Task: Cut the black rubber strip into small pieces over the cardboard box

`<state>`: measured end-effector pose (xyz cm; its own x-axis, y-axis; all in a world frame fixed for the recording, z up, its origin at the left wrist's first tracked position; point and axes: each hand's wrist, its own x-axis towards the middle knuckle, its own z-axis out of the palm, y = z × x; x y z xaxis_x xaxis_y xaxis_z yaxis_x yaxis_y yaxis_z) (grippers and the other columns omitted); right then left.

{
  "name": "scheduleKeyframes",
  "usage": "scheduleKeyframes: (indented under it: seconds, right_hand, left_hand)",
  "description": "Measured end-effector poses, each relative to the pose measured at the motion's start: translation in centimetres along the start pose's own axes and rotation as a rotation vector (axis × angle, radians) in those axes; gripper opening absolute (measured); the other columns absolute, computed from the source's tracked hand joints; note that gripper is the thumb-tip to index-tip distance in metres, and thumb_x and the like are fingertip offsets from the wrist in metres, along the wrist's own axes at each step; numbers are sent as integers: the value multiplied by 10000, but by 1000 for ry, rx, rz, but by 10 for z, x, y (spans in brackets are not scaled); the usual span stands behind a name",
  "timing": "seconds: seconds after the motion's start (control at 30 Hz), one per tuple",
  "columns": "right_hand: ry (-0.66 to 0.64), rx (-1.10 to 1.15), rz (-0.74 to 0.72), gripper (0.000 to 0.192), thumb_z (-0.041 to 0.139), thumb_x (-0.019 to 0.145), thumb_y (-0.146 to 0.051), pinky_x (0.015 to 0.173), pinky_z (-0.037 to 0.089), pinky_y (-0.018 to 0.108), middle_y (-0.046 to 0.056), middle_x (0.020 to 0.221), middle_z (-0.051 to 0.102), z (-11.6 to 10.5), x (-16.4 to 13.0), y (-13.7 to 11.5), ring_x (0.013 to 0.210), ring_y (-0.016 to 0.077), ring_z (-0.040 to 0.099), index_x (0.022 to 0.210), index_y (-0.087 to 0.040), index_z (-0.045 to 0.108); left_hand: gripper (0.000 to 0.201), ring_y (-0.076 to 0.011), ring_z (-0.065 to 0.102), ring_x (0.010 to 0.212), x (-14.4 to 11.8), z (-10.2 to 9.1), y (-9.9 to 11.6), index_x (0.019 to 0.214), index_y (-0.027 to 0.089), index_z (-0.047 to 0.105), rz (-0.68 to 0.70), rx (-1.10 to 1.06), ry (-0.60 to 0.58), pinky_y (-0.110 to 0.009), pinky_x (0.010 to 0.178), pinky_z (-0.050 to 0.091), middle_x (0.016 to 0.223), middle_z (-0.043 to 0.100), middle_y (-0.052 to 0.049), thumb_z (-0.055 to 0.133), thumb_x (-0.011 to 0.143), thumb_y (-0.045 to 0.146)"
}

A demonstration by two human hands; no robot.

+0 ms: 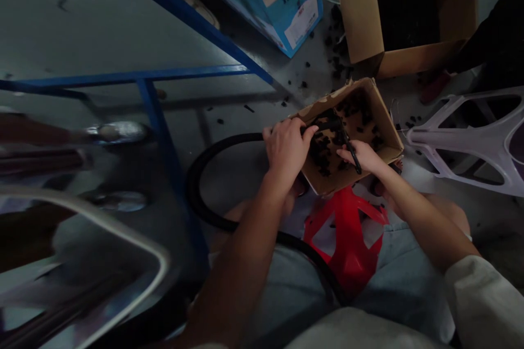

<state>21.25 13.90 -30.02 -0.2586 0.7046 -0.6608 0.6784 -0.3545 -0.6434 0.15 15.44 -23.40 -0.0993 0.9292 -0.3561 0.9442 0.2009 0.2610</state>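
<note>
My left hand grips a long black rubber strip at the edge of a small cardboard box. The strip loops down to the left and back under my arm. My right hand holds the strip's thin black end over the box. The box is full of several small black parts and rests on a red plastic stool between my knees.
A larger open cardboard box and a blue-and-white carton stand on the grey floor beyond. Loose black bits lie scattered there. A white plastic stool is at the right, a blue metal frame at the left.
</note>
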Motion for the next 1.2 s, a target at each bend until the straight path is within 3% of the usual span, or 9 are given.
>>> scheduleKeyframes:
  seconds: [0.13, 0.37, 0.67, 0.8, 0.93, 1.07, 1.2]
  right_hand:
    - [-51, -73, -20, 332, 669, 914, -487, 676, 430, 246, 31, 762, 690, -5, -4, -10, 728, 174, 644, 875, -157, 684]
    - [-70, -145, -96, 434, 610, 937, -575, 682, 412, 263, 33, 774, 643, -7, -5, -17, 743, 182, 617, 801, -165, 647]
    - [-81, 24, -55, 468, 597, 920, -618, 660, 435, 266, 12, 682, 623, -3, -4, -9, 675, 174, 599, 757, -180, 623]
    - [-129, 110, -154, 468, 601, 915, -608, 595, 399, 249, -15, 635, 561, 0, -6, -9, 620, 144, 539, 710, -189, 564]
    - [-132, 149, -226, 481, 580, 925, -630, 598, 405, 248, -17, 654, 546, 2, -2, -7, 643, 144, 524, 725, -194, 546]
    - [-103, 135, -192, 527, 528, 939, -680, 614, 420, 242, -7, 699, 568, 5, 1, -2, 678, 150, 552, 760, -185, 571]
    - [-75, 46, -50, 553, 552, 922, -706, 593, 413, 236, 8, 653, 606, 7, 0, 0, 651, 161, 596, 755, -183, 617]
  left_hand:
    - [361, -325, 621, 1130, 0, 1, -2, 1067, 197, 675, -24, -29, 63, -461, 1028, 369, 1122, 735, -126, 480, 1014, 495]
    - [302, -326, 606, 1139, -2, 0, 0, 1051, 200, 649, -18, -25, 35, -455, 1017, 352, 1125, 721, -118, 524, 1003, 470]
    - [186, -301, 610, 1107, -2, 5, 3, 1013, 224, 613, 171, -11, -44, -425, 963, 366, 1089, 713, -76, 646, 954, 397]
    - [198, -303, 625, 1081, -1, 8, 0, 1006, 220, 598, 138, 10, 14, -413, 927, 375, 1073, 719, -83, 640, 957, 407]
    - [206, -310, 645, 1039, -1, 12, 1, 984, 209, 608, 164, 37, -15, -409, 881, 384, 1035, 726, -93, 622, 965, 414]
    - [162, -302, 645, 1028, -2, 13, 3, 973, 211, 619, 261, 50, -66, -401, 849, 385, 1020, 724, -78, 642, 948, 370]
    - [134, -301, 633, 1034, -1, 12, 2, 968, 213, 617, 263, 60, -34, -414, 862, 377, 1034, 720, -78, 652, 939, 340]
